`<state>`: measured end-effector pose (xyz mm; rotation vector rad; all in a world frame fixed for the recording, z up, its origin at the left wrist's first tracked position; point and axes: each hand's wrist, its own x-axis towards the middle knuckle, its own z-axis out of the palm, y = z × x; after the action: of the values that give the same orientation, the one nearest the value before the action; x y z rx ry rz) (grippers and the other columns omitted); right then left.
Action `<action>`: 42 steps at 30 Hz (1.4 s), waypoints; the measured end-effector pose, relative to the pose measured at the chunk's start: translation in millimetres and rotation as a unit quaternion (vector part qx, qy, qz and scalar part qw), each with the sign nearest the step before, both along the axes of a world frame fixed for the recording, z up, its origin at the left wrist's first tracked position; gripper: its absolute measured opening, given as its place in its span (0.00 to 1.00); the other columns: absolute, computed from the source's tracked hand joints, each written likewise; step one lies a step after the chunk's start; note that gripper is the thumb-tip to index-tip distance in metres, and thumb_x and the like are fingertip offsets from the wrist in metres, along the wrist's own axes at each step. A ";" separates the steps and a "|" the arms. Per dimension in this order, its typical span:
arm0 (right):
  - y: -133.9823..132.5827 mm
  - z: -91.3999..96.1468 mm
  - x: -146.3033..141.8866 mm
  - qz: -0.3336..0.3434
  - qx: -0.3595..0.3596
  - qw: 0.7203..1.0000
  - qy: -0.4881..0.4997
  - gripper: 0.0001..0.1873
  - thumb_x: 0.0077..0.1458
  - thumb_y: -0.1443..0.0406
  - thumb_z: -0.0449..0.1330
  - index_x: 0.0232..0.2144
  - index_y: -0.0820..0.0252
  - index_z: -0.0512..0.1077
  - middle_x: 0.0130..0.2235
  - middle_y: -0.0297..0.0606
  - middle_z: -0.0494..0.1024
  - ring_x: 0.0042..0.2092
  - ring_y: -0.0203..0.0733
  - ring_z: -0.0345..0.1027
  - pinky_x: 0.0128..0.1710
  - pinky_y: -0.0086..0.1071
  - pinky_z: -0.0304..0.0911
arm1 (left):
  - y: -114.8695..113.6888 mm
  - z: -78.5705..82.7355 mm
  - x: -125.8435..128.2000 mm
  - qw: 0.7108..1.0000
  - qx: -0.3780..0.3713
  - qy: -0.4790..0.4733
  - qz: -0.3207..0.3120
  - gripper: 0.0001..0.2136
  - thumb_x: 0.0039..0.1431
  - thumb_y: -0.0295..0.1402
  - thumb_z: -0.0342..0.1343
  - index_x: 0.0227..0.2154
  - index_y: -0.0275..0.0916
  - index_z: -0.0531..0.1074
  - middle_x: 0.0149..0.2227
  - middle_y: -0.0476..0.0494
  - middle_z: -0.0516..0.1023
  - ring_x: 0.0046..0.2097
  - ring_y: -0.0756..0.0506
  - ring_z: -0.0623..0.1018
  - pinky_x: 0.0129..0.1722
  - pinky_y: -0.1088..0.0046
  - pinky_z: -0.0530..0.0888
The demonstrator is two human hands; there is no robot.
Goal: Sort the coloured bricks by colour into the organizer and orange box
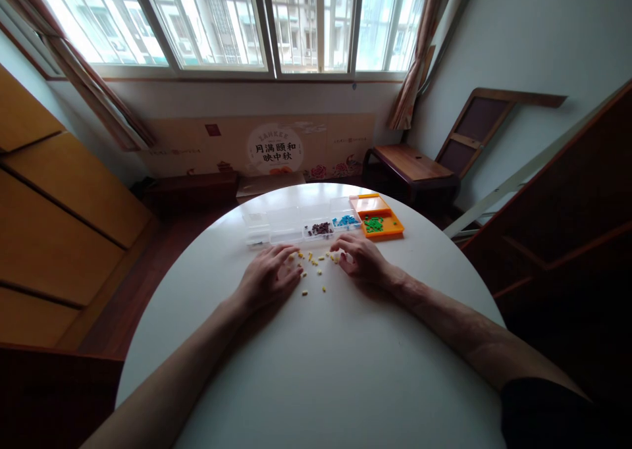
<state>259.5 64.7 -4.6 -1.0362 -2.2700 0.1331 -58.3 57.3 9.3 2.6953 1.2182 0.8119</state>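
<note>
Several small yellow pieces (320, 259) lie scattered on the white table between my two hands. My left hand (269, 274) rests at their left side, palm down, its fingers apart and the fingertips close to the nearest pieces. On the right, my right hand (364, 259) is bent over the table with thumb and fingers apart, its fingertips beside the pieces there. Nothing shows held in either hand. Just beyond them stands a clear plastic box (285, 233) with an open lid. Dark brown pieces (322, 228) and blue pieces (345, 220) sit in separate compartments.
An orange tray (395, 227) holding green pieces (374, 224) adjoins the clear box on the right. The round white table (316, 370) has a curved edge. Beyond it are a wooden chair (412, 162), a printed cardboard panel (227, 139) and windows.
</note>
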 end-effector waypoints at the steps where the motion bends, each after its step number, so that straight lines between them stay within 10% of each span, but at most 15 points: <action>1: -0.6 -0.2 0.1 -0.006 0.000 1.000 -0.002 0.14 0.60 0.74 0.62 0.46 0.55 0.78 0.48 0.42 0.83 0.52 0.50 0.75 0.53 0.40 0.71 | -0.3 -0.3 -1.2 1.000 -0.005 0.000 -0.003 0.20 0.71 0.44 0.61 0.61 0.46 0.76 0.60 0.40 0.82 0.57 0.36 0.82 0.59 0.56 0.78; 42: -4.5 -1.8 -0.4 0.039 0.028 0.999 0.020 0.04 0.65 0.65 0.69 0.42 0.54 0.82 0.47 0.41 0.83 0.49 0.49 0.76 0.53 0.42 0.71 | -3.4 -0.6 0.1 0.998 0.009 -0.055 -0.032 0.07 0.72 0.34 0.59 0.45 0.46 0.83 0.45 0.45 0.84 0.45 0.43 0.83 0.49 0.65 0.78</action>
<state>259.1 60.1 -6.5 -0.9094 -2.2646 0.1220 -58.2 53.9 8.8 2.6494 1.1007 0.9520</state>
